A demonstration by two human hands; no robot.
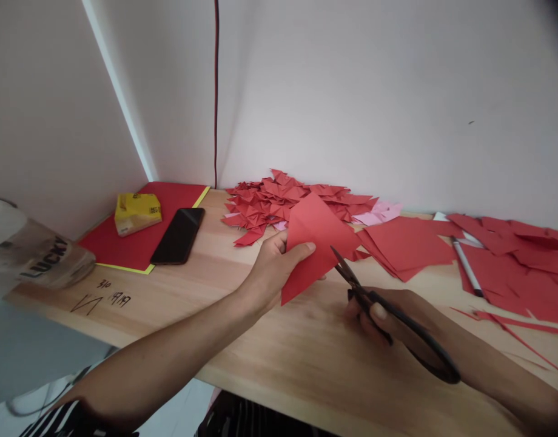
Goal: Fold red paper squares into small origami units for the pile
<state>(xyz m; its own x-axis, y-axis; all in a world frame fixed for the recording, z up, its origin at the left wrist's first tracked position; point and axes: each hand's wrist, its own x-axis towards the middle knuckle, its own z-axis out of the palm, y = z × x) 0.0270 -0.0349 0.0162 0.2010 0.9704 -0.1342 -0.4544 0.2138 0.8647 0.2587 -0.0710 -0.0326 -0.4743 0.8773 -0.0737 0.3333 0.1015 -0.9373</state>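
Observation:
My left hand [274, 264] grips a red sheet of paper [313, 233], thumb in front and the other fingers mostly hidden behind it. The sheet is tilted above the wooden table. In my right hand [374, 315] is a pair of scissors [352, 279] with black handles, its blades slightly apart. The blade tips reach the sheet's lower right edge; whether paper lies between them I cannot tell. Behind the sheet lies a heap of folded red paper pieces [279, 197]. To its right, flat red sheets [406, 246] are stacked loosely.
A black phone [178, 237] lies partly on a red folder [124, 243] with a yellow pack [137, 212]. At the far left stands a clear LUCKY container [56, 261]. On the right are a white marker [467, 267], more red paper [520, 285] and thin red strips [524, 321].

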